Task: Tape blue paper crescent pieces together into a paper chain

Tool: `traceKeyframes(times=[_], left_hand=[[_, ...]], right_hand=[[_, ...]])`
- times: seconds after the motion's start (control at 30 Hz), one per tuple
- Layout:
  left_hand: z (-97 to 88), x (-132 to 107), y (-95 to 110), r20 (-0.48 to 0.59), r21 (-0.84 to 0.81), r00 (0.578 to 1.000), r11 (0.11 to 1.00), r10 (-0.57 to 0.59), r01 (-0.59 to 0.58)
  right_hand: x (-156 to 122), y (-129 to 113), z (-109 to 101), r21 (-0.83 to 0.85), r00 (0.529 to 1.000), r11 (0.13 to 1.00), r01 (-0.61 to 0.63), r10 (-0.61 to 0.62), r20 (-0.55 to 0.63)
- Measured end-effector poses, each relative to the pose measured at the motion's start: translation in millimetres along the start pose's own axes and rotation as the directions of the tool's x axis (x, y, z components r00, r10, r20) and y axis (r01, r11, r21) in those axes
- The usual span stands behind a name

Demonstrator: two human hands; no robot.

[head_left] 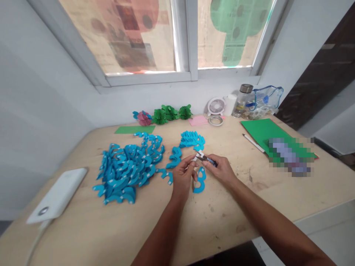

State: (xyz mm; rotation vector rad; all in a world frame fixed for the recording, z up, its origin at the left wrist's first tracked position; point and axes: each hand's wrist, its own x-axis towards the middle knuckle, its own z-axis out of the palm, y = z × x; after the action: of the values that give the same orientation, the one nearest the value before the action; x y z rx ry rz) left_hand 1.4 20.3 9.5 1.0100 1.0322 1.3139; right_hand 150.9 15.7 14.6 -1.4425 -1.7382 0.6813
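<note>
On your far left a white power bank [58,195] lies flat near the table's [222,229] edge. Next to it, more to the middle, is a big pile of blue paper curls [129,168], all heaped on each other. Behind the pile a green paper strip [135,129] lies flat, and by the wall stand a pink and blue paper flower [143,117] and some green paper trees [172,112]. Two smaller blue stacks [192,139] sit just past your hands. Your left hand [183,177] is curled, and its thumb and finger are pinched tight on the white end of a little blue and white piece [203,158]. Your right hand [222,170] is closed on the dark blue end of that same piece, so both hands hold it up just over the table, right in the middle. Under your hands one blue curl [200,181] lies alone on the wood. Farther right, by the wall, are a pink paper [198,120], a small white fan [216,106], a tape ring [216,120], a jar [241,99] and a clear pouch [264,99]. A white pen [253,143] lies just beside a green sheet [262,131] on your right
</note>
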Motion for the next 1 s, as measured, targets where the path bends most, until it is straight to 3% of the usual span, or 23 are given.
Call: traceKeyframes(times=[0.67,1.0], left_hand=[[1.2,-1.0,2.2,-0.002,-0.022,1.0,1.0,0.002,-0.002],[0.0,-0.1,-1.7,-0.006,-0.014,1.0,1.0,-0.008,0.007]], right_hand=[[-0.4,-3.1,-0.1,0.012,0.998,0.999,0.049,-0.049,0.03],[-2.2,-1.7,1.9,-0.066,0.999,0.998,0.005,-0.008,-0.041]])
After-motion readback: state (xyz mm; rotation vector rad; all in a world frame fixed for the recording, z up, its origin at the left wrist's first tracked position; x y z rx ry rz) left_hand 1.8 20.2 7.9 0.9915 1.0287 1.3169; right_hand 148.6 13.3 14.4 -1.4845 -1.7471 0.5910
